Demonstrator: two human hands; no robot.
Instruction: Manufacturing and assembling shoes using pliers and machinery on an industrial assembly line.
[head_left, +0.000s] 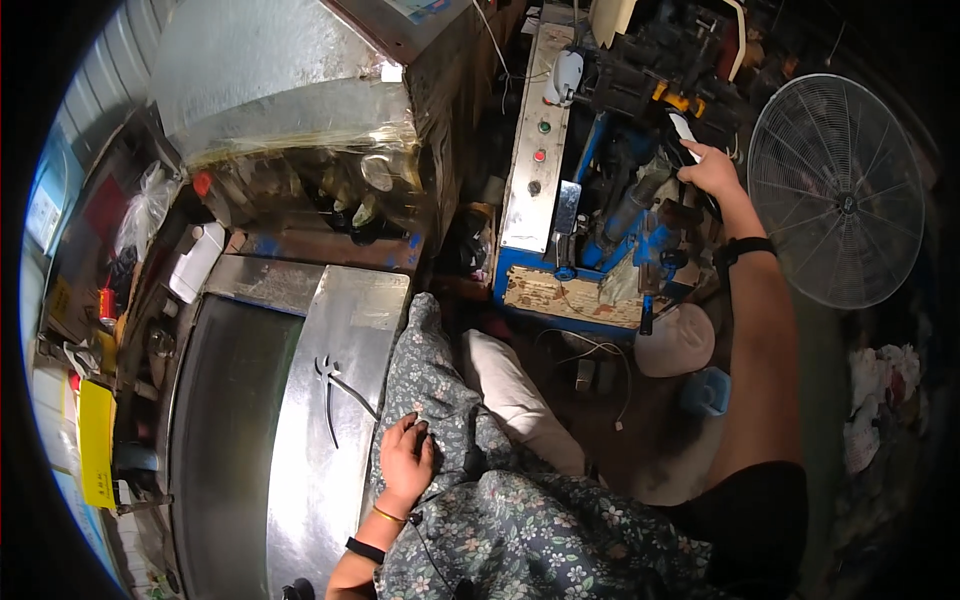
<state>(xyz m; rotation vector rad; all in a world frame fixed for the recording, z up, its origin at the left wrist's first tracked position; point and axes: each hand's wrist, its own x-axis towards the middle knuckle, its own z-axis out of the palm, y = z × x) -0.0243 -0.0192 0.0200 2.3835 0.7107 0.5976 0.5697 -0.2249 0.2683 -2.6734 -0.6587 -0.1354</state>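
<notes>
My right hand point(714, 172) reaches out to the machine point(620, 235) with blue and black parts. Its thumb and index finger close around a narrow white strip point(683, 129), whose upper end points into the dark machine parts beside a yellow-orange piece point(680, 98). My left hand point(404, 464) rests on the dark floral apron point(540, 535) over my leg, fingers loosely bent and slightly apart. Dark patches show at its fingertips, and no held thing can be made out there. To its left, pliers point(327, 372) with black handles lie on a shiny metal surface point(335, 450).
A large round fan point(845, 200) stands right of my right forearm. The control panel point(537, 150) carries buttons. Below the machine are a pale round container point(675, 340), a light-blue tub point(709, 391) and a loose cable point(622, 395). A big metal housing point(280, 75) rises at the upper left.
</notes>
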